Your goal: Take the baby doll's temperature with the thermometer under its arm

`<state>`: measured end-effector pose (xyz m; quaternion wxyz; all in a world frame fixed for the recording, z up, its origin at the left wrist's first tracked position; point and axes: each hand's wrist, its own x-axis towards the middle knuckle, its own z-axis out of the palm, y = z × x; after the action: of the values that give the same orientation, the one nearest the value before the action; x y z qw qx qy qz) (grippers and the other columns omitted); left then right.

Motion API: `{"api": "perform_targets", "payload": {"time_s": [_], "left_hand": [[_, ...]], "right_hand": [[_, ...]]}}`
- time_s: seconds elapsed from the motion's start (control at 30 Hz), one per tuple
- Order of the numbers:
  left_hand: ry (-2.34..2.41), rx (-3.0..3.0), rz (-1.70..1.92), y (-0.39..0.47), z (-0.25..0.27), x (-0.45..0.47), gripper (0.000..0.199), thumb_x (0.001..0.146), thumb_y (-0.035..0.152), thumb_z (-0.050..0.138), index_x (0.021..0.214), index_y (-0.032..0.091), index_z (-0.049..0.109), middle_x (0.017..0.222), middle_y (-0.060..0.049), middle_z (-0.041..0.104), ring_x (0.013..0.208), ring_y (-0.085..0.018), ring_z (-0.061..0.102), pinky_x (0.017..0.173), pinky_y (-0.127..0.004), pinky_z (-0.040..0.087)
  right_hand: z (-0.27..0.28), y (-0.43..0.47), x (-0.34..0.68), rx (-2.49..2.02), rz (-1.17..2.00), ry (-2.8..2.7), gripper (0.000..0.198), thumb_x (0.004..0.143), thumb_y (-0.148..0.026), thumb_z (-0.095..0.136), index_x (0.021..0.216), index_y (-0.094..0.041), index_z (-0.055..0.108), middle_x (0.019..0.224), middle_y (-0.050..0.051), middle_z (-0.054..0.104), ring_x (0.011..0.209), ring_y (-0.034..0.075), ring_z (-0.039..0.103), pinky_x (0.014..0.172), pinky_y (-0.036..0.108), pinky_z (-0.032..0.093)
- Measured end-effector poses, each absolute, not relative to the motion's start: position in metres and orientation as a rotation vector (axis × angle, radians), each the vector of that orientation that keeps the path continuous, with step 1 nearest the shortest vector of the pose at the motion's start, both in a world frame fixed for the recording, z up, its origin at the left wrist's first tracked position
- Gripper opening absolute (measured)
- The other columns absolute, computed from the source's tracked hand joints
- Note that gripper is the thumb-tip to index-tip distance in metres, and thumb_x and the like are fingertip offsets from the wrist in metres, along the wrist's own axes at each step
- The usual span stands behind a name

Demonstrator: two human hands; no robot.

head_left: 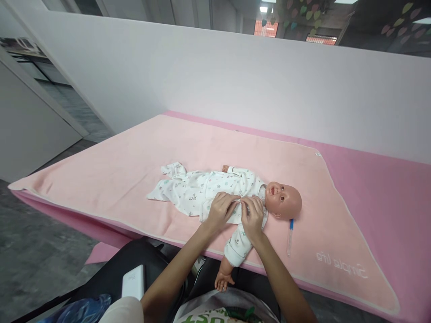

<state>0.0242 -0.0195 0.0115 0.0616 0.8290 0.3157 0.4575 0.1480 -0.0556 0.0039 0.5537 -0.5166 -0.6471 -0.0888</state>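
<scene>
A baby doll lies on its back, its head to the right and its legs to the left. It wears a white patterned outfit of top and trousers. Over the chest, my left hand and my right hand meet, fingertips pinching the edge of the top's cloth between them. What fastening, if any, lies under the fingers is hidden. The doll's near arm hangs over the table edge towards me, while its far hand rests on the mat.
A light pink mat covers much of the pink table. Beside the doll's head lies a thin clear stick with a blue end. A white device rests at lower left. Behind the table stands a white partition.
</scene>
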Motion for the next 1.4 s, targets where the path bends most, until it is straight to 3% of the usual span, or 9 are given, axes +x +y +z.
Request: {"api": "perform_targets", "payload": {"time_s": [0.3, 0.4, 0.67, 1.03, 1.23, 1.4], "left_hand": [[1.137, 2.522, 1.448, -0.016, 0.015, 0.017, 0.003, 0.080, 0.021, 0.053, 0.082, 0.019, 0.054, 0.070, -0.001, 0.061, 0.069, -0.015, 0.051, 0.068, -0.032, 0.038], [1.132, 2.540, 1.399, -0.015, 0.017, 0.007, 0.008, 0.077, 0.026, 0.055, 0.079, 0.019, 0.055, 0.070, -0.002, 0.060, 0.070, -0.017, 0.051, 0.068, -0.033, 0.038], [1.097, 2.444, 1.399, -0.015, 0.012, -0.009, 0.016, 0.082, 0.024, 0.038, 0.076, 0.018, 0.052, 0.078, -0.005, 0.060, 0.074, -0.019, 0.050, 0.070, -0.037, 0.037], [1.254, 2.370, 1.508, -0.016, 0.009, -0.005, 0.013, 0.086, 0.019, 0.040, 0.084, 0.020, 0.053, 0.068, -0.001, 0.058, 0.067, -0.015, 0.050, 0.067, -0.032, 0.036], [1.184, 2.503, 1.585, -0.018, 0.013, -0.007, 0.013, 0.077, 0.027, 0.049, 0.084, 0.018, 0.054, 0.073, -0.004, 0.059, 0.067, -0.018, 0.050, 0.067, -0.036, 0.035], [1.225, 2.613, 1.488, -0.018, 0.013, -0.003, 0.010, 0.074, 0.023, 0.051, 0.082, 0.019, 0.056, 0.067, -0.003, 0.058, 0.067, -0.019, 0.049, 0.067, -0.035, 0.035]], "right_hand": [[0.003, -0.060, 0.147, -1.162, -0.282, -1.516, 0.017, 0.083, -0.007, 0.044, 0.086, -0.019, 0.055, 0.077, 0.002, 0.061, 0.076, 0.012, 0.056, 0.086, 0.036, 0.044], [0.002, -0.060, 0.147, -1.178, -0.308, -1.494, 0.016, 0.084, -0.007, 0.044, 0.086, -0.018, 0.055, 0.076, 0.002, 0.061, 0.075, 0.012, 0.056, 0.087, 0.037, 0.044], [0.002, -0.059, 0.149, -1.226, -0.323, -1.483, 0.016, 0.084, -0.010, 0.044, 0.086, -0.019, 0.056, 0.075, 0.002, 0.061, 0.074, 0.013, 0.056, 0.088, 0.038, 0.044], [0.001, -0.059, 0.149, -1.243, -0.304, -1.470, 0.015, 0.084, -0.009, 0.045, 0.086, -0.019, 0.056, 0.075, 0.001, 0.061, 0.075, 0.013, 0.055, 0.088, 0.037, 0.043], [0.001, -0.058, 0.150, -1.274, -0.276, -1.431, 0.015, 0.085, -0.011, 0.043, 0.085, -0.019, 0.056, 0.076, 0.001, 0.061, 0.074, 0.013, 0.056, 0.087, 0.036, 0.043], [0.000, -0.058, 0.150, -1.269, -0.280, -1.432, 0.015, 0.084, -0.010, 0.044, 0.086, -0.019, 0.056, 0.076, 0.001, 0.062, 0.074, 0.013, 0.056, 0.088, 0.037, 0.042]]}}
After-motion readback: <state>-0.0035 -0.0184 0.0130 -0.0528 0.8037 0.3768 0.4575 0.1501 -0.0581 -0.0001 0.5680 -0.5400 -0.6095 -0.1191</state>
